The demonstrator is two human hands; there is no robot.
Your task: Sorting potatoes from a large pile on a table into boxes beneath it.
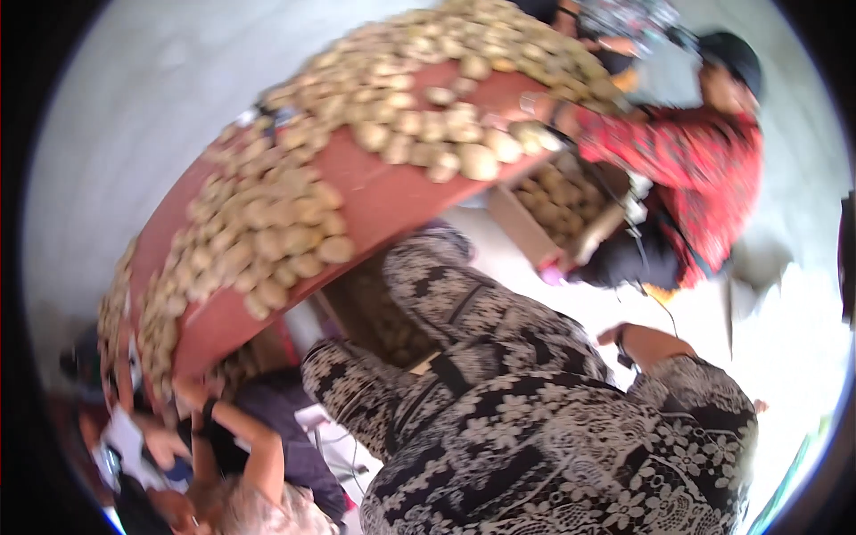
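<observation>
Beside my right thigh, my right hand (613,337) hangs low at the end of a patterned sleeve, a dark band on its wrist. Its fingers are mostly out of sight and blurred, so I cannot tell whether they hold anything. My left hand does not show. In front of my knees stands a long red table (392,192) with big heaps of tan, rounded, potato-like pieces (259,236). Under its near edge, between my legs, a box of similar pieces (383,312) sits in shadow.
A person in a red patterned top (687,165) reaches onto the table at right, above an open cardboard box (513,223) of the same pieces. At lower left another person's hands (192,388) are at the table edge. A thin cable (642,241) hangs at right.
</observation>
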